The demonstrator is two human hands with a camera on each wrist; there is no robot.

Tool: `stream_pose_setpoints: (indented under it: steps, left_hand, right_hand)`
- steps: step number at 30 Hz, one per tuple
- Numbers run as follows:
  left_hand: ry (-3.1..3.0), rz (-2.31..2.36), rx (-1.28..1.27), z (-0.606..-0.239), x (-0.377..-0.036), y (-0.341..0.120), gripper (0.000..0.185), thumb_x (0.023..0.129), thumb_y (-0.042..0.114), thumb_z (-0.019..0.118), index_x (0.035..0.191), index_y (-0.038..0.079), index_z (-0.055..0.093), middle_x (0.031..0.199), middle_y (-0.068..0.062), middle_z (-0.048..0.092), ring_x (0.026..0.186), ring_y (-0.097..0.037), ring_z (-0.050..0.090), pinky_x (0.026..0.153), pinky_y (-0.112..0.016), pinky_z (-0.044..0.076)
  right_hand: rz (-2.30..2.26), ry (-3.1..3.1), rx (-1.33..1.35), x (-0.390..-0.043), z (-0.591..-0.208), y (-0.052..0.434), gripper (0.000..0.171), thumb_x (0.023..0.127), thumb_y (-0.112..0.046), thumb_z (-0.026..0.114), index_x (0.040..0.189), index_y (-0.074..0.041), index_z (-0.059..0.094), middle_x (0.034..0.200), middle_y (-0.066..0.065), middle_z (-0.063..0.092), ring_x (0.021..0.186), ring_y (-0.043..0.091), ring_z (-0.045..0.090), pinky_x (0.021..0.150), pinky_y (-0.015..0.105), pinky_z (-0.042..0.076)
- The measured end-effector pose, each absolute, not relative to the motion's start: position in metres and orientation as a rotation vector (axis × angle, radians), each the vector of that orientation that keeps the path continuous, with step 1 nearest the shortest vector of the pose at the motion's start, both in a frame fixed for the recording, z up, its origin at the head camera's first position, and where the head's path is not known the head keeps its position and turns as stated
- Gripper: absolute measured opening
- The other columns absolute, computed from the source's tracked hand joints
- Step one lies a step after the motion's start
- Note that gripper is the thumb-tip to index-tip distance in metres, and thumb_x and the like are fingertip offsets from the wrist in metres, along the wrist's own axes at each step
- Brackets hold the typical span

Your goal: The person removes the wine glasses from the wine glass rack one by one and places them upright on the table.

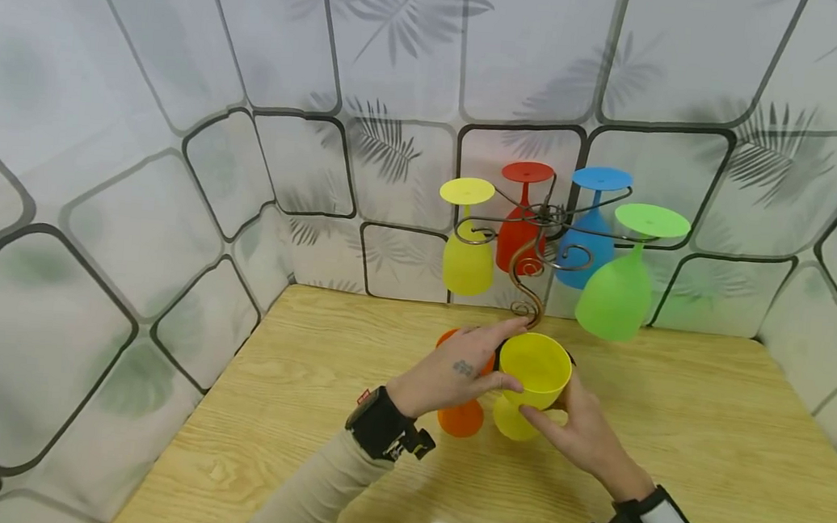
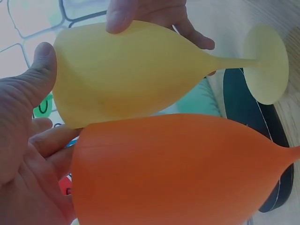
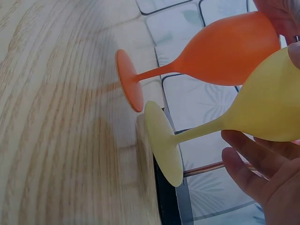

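A wood-grain table (image 1: 247, 420) spans the foreground, and toward its far edge stands a scrolled metal goblet rack (image 1: 547, 215), directly beyond the hands. Four goblets hang from it foot-up: a green goblet (image 1: 616, 300) at right, then a blue goblet (image 1: 583, 241), a red goblet (image 1: 513, 240) and an inverted yellow goblet (image 1: 468, 257) at left. Lower and nearer, between the two hands, is the held yellow goblet (image 1: 534, 375) — rim up, long axis close to vertical; whether its foot touches the tabletop I cannot tell. Just beside it, an orange goblet (image 2: 173, 168), also rim up, stands in the way on the left. The right hand (image 1: 585, 427) grips the yellow bowl, thumb in front, fingers behind. The left hand (image 1: 455, 369) is spread, thumb at the yellow rim — its fingers partly hidden behind the orange bowl.
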State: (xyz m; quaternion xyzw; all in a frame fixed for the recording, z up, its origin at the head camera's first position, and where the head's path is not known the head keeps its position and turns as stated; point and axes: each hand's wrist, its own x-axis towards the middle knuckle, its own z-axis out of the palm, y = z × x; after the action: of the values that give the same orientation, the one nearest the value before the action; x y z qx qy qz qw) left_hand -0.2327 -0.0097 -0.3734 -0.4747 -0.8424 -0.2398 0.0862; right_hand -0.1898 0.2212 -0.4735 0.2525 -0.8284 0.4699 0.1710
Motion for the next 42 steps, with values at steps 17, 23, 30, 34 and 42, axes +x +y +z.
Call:
stream_pose_setpoints:
  steps: [17, 23, 30, 34, 42]
  left_hand:
    - [-2.550, -0.571, -1.384, -0.383, -0.234, -0.011, 0.084, 0.090, 0.041, 0.072, 0.156, 0.003, 0.036, 0.153, -0.009, 0.052, 0.132, -0.019, 0.059, 0.109, -0.038, 0.048]
    - [-2.555, -0.594, -1.402, -0.385, -0.236, -0.010, 0.083, 0.091, 0.037, 0.073, 0.155, 0.000, 0.036, 0.152, -0.012, 0.052, 0.133, -0.019, 0.058, 0.110, -0.025, 0.046]
    - [-2.581, -0.566, -1.375, -0.384, -0.234, -0.009, 0.083, 0.092, 0.038, 0.072, 0.156, 0.002, 0.034, 0.152, -0.012, 0.053, 0.119, -0.018, 0.065, 0.101, -0.024, 0.052]
    - [-2.577, -0.553, -1.354, -0.384, -0.235, -0.008, 0.082, 0.092, 0.038, 0.072, 0.155, 0.002, 0.035, 0.144, -0.011, 0.060, 0.104, -0.016, 0.066, 0.092, -0.023, 0.055]
    - [-2.553, -0.523, -1.334, -0.385, -0.237, -0.008, 0.080, 0.092, 0.037, 0.074, 0.154, 0.002, 0.038, 0.128, -0.010, 0.068, 0.097, -0.016, 0.066, 0.086, -0.025, 0.056]
  right_hand:
    - [1.466, -2.496, 0.622, -0.192, -0.480, 0.221, 0.071, 0.091, -0.016, 0.078, 0.147, -0.005, 0.035, 0.130, 0.015, 0.061, 0.106, 0.006, 0.065, 0.076, 0.029, 0.062]
    - [1.492, -2.520, 0.605, -0.192, -0.480, 0.220, 0.071, 0.092, -0.017, 0.078, 0.147, -0.005, 0.035, 0.131, 0.017, 0.060, 0.107, 0.012, 0.066, 0.077, 0.025, 0.061]
    - [1.505, -2.544, 0.595, -0.193, -0.480, 0.219, 0.067, 0.093, -0.018, 0.076, 0.146, -0.004, 0.036, 0.131, 0.018, 0.060, 0.109, 0.024, 0.068, 0.079, 0.024, 0.060]
    - [1.500, -2.556, 0.597, -0.196, -0.479, 0.220, 0.068, 0.093, -0.019, 0.076, 0.147, -0.007, 0.036, 0.131, 0.018, 0.061, 0.108, 0.023, 0.068, 0.079, 0.025, 0.060]
    - [1.498, -2.584, 0.612, -0.201, -0.479, 0.220, 0.064, 0.095, -0.022, 0.075, 0.146, -0.008, 0.038, 0.128, 0.017, 0.064, 0.105, 0.025, 0.070, 0.077, 0.026, 0.061]
